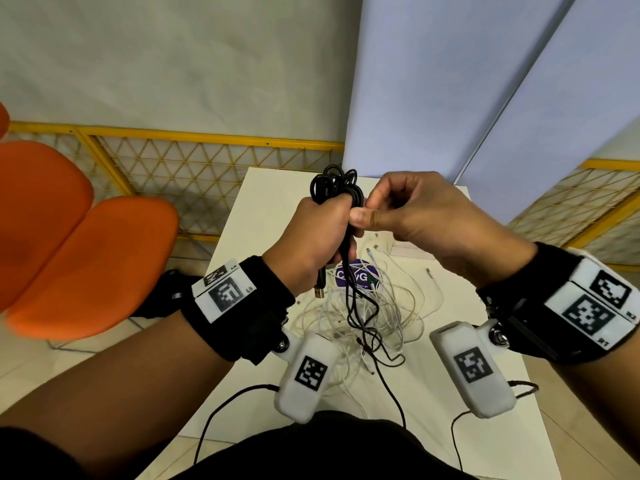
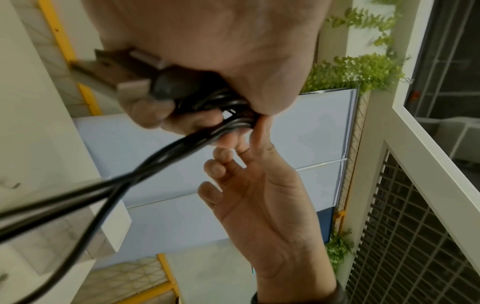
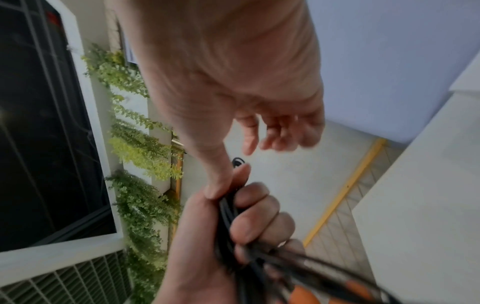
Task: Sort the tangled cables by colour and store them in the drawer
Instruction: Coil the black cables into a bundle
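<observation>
Wrist cameras (image 1: 304, 372) strapped below our forearms sit closest, above the white tabletop (image 1: 485, 393), the largest thing before us. On the tabletop, beneath our raised hands, lies the loose tangle of white cables (image 1: 388, 317), covering part of a purple sticker (image 1: 356, 277). Smaller, and lifted above that tangle, is the black cable bundle (image 1: 337, 188), clenched in our left hand (image 1: 311, 240) with its USB plug (image 1: 319, 292) hanging below the fist and black strands trailing down into the white tangle. Our right hand (image 1: 415, 216) pinches the bundle beside the left thumb. We judge the black cables are being gathered; next the trailing strands need drawing free. No drawer is in view.
</observation>
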